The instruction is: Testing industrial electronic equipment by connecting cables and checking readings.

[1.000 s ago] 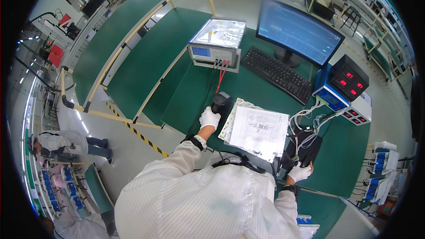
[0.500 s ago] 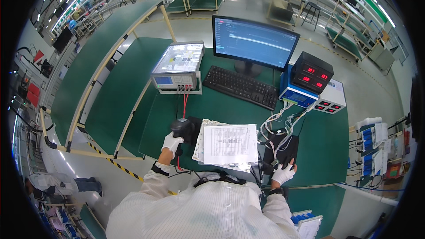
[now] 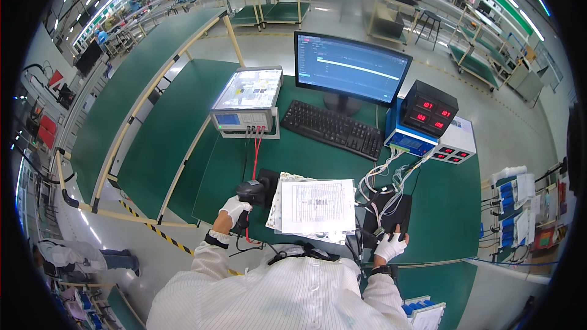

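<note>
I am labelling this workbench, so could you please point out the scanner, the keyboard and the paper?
Scanner (image 3: pixel 249 192): head view, on its black head.
Keyboard (image 3: pixel 332 129): head view, middle of its keys.
Paper (image 3: pixel 317 206): head view, on its printed face.

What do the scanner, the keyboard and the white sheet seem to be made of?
Scanner: probably hard black plastic, smooth with soft highlights.
Keyboard: likely matte black plastic, keys showing little shine.
White sheet: paper with dark print, perhaps under clear plastic, given its shiny edge.
</note>
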Tool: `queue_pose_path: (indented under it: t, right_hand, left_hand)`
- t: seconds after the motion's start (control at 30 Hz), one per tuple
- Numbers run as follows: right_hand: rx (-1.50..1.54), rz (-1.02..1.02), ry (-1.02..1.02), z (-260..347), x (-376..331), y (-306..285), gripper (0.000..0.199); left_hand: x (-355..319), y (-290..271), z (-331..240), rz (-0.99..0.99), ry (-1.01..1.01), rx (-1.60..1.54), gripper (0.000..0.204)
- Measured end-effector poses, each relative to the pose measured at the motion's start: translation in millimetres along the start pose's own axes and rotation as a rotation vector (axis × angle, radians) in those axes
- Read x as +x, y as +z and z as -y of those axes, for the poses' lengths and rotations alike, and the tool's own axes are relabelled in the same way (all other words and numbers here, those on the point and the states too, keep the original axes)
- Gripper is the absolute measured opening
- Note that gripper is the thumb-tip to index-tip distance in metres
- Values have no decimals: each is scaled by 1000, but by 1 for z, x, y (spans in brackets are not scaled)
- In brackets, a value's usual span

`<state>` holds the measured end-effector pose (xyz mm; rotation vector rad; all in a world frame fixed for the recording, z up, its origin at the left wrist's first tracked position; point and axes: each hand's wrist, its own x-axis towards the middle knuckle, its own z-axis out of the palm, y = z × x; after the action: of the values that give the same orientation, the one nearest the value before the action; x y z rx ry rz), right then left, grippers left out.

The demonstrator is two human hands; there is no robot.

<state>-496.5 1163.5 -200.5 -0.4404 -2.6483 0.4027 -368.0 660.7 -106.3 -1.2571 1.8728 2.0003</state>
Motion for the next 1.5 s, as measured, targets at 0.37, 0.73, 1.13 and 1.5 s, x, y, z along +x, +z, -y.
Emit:
queue_pose_path:
  t: [0.37, 0.73, 1.13, 1.5]
  right_hand:
    - [1, -19, -11, -10, 0, 7, 55]
    - [48, -35, 10, -6, -1, 4, 57]
    - [78, -55, 22, -8, -1, 7, 54]
    - [109, -44, 10, -4, -4, 1, 58]
  left_hand:
    - [0, -8, -12, 84, -25, 166, 36]
    - [4, -11, -13, 124, -80, 299, 22]
    - [28, 38, -10, -229, 188, 292, 51]
    - [39, 71, -3, -544, 119, 655, 53]
